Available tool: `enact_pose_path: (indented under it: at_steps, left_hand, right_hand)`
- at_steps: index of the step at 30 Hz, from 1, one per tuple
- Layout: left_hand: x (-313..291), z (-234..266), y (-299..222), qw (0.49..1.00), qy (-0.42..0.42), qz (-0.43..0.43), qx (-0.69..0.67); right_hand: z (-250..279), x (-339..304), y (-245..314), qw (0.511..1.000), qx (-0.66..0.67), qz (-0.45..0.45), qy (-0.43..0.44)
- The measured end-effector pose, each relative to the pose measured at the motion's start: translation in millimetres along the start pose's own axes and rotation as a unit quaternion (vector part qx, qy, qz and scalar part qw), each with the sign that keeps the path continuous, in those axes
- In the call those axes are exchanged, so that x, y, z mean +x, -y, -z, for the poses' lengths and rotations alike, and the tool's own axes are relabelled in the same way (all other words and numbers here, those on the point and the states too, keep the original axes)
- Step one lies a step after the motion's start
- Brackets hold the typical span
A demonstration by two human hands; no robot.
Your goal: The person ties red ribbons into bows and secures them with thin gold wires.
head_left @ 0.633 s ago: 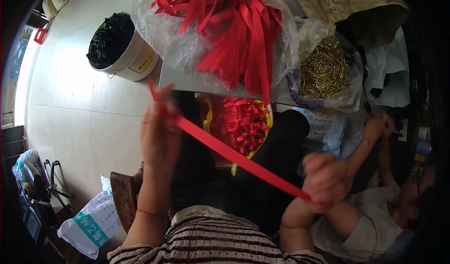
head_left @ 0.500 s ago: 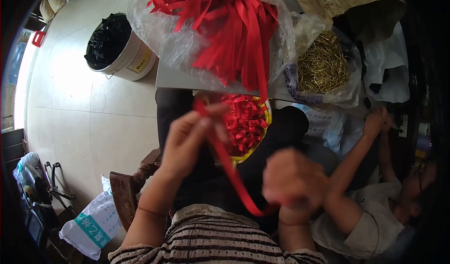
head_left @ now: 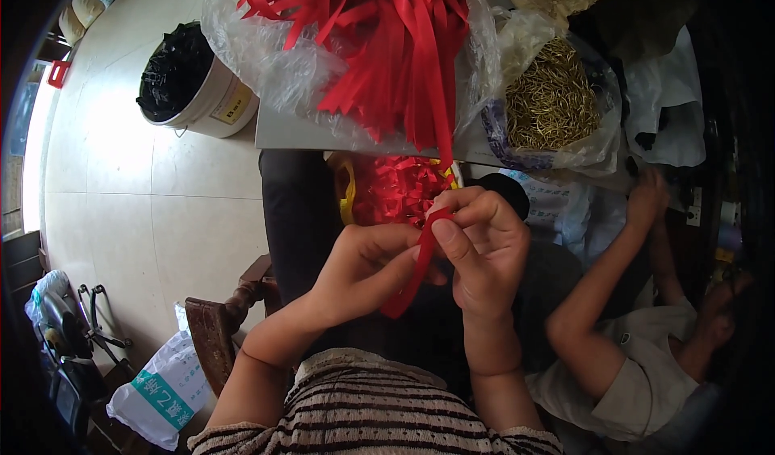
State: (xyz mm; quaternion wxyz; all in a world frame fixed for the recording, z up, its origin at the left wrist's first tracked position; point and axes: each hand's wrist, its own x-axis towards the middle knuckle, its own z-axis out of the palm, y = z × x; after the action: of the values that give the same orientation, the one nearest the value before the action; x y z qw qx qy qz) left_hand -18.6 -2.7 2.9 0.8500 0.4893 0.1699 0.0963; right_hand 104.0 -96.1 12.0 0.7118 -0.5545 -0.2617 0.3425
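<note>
My left hand (head_left: 371, 269) and my right hand (head_left: 483, 249) meet in front of my body, both pinching one red ribbon (head_left: 414, 281). The ribbon is bent into a loop, its lower part hanging below the left fingers. The right thumb and fingertips press its upper end. Just beyond my hands, between my legs, a container with a yellow rim (head_left: 348, 197) holds many small red ribbon pieces (head_left: 395, 184); my hands cover its near side. Farther off, long red ribbons (head_left: 395, 59) lie in clear plastic on the table, some hanging over its edge.
Right of the ribbons, a plastic-lined container holds gold-coloured hooked wire pieces (head_left: 553, 96). A white bucket (head_left: 218, 100) with black plastic stands on the floor at left. A wooden chair arm (head_left: 214, 326) is beside my left elbow. Another person's arm (head_left: 605, 281) works close at right.
My hands have come together from apart. The ribbon, stretched long between them before, is now gathered into a short loop. My right hand has moved up and forward.
</note>
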Motion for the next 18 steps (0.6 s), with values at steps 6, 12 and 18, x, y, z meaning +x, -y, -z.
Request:
enact_pose_path:
  at_steps: [6, 12, 18]
  left_hand:
    - [-5.3, 0.0, -4.2, 0.997, 0.063, 0.014, 0.042]
    - [-12.4, 1.0, 9.5, 0.999, -0.022, -0.012, -0.040]
    - [-10.9, -4.9, 5.8, 0.992, -0.092, -0.087, 0.028]
  right_hand:
    - [15.9, 9.2, -0.3, 0.996, 0.050, 0.052, -0.053]
    - [17.9, -9.8, 8.7, 0.798, -0.500, 0.326, -0.083]
    - [0.0, -11.0, 7.6, 0.903, -0.387, 0.185, 0.032]
